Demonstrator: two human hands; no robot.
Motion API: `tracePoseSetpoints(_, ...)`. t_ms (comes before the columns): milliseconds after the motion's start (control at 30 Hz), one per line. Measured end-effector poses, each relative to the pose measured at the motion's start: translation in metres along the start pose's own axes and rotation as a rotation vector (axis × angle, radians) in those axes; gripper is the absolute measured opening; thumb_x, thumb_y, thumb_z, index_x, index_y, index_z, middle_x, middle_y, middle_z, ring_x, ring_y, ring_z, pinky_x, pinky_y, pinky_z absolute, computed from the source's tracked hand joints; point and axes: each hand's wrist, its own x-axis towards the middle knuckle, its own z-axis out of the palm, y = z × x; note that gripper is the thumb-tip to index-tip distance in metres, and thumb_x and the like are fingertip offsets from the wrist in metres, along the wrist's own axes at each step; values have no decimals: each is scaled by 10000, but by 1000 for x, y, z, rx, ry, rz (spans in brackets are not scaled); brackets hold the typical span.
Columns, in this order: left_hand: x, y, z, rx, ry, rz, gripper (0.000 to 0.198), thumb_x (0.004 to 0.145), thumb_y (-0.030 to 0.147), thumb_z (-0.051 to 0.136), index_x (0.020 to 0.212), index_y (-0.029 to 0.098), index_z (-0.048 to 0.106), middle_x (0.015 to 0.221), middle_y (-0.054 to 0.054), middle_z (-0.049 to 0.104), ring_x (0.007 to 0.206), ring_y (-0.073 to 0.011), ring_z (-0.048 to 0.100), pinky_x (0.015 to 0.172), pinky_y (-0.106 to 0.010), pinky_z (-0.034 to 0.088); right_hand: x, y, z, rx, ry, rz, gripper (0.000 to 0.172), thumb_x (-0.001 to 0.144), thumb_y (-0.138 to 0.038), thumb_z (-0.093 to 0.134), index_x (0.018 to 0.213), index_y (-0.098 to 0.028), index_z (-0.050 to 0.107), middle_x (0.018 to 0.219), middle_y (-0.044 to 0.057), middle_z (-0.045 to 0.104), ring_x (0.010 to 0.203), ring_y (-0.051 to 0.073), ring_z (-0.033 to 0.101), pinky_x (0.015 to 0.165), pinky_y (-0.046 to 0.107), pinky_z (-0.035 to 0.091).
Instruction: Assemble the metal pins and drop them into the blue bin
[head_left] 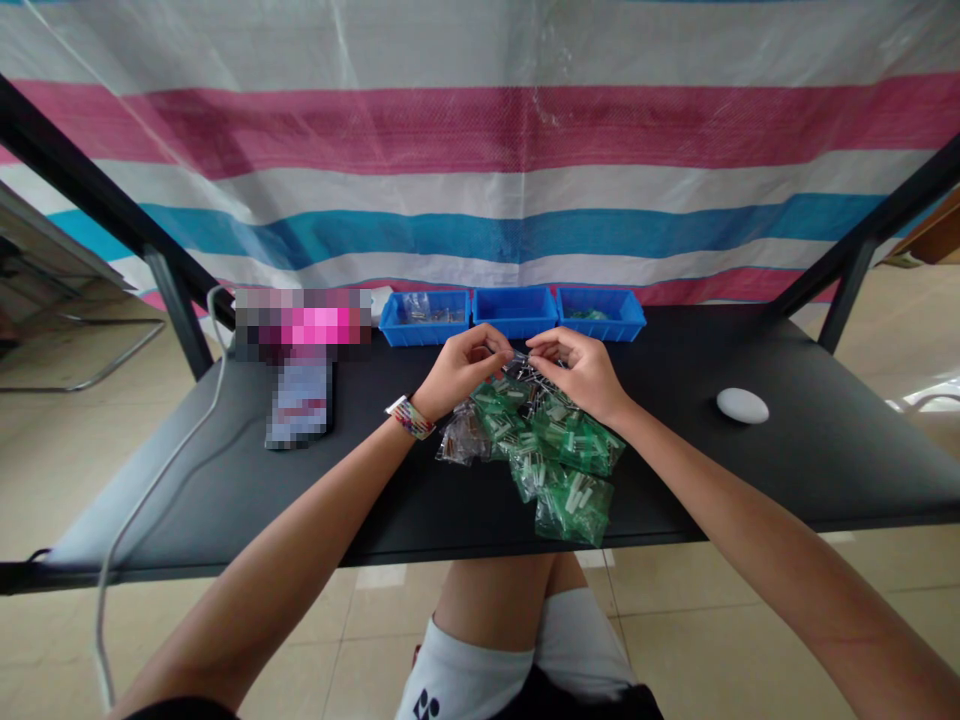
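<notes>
My left hand (469, 365) and my right hand (574, 368) face each other over a pile at the middle of the table. Both are closed in a pinch, fingertips on a small clear plastic bag (519, 362) stretched between them; its contents are too small to make out. Just below lie loose shiny metal pins or screws (536, 392), partly hidden by my right hand. Several green plastic bags (574, 500) with small white and metal pieces spread toward the front edge. Left of them lie clear bags (463, 437) of brownish metal pieces.
Three blue bins stand in a row behind my hands: the left bin (424, 335) holds clear bags, the middle bin (514, 328) shows a bare bottom, the right bin (606, 330) holds green bags. A white mouse-like object (742, 405) lies right; a blurred phone-like item (300, 405) and white cable (161, 475) lie left.
</notes>
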Motion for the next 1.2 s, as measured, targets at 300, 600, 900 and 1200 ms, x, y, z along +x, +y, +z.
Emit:
tracePoseSetpoints(300, 0, -3, -2, -34, 53, 9, 243, 858, 377, 825, 855, 178, 686, 789, -14, 652, 623, -133, 640, 578, -237, 506, 0, 3, 2, 63, 2, 25, 204, 847, -362, 814, 959, -222, 716, 883, 42, 754, 831, 226, 730, 784, 375, 602)
tracePoseSetpoints(600, -1, -2, 2, -39, 6, -39, 253, 861, 369, 837, 822, 175, 678, 755, -23, 654, 615, -135, 633, 574, -231, 499, 0, 4, 0, 95, 57, 81, 241, 886, -441, 779, 975, -234, 693, 877, 43, 737, 817, 226, 728, 756, 372, 601)
tracePoseSetpoints(900, -1, -3, 1, -21, 21, -2, 232, 784, 282, 889, 893, 177, 714, 810, -24, 671, 659, -136, 640, 603, -229, 499, -1, 1, 1, 138, 58, 122, 209, 898, -434, 760, 955, -237, 715, 804, 28, 732, 715, 210, 705, 686, 362, 603)
tracePoseSetpoints(1200, -1, -5, -2, 72, 18, 9, 172, 794, 264, 866, 850, 172, 731, 819, -43, 702, 661, -129, 614, 599, -225, 466, 0, 3, 1, 138, 70, 123, 273, 891, -493, 768, 953, -233, 713, 794, 26, 739, 664, 196, 691, 648, 352, 600)
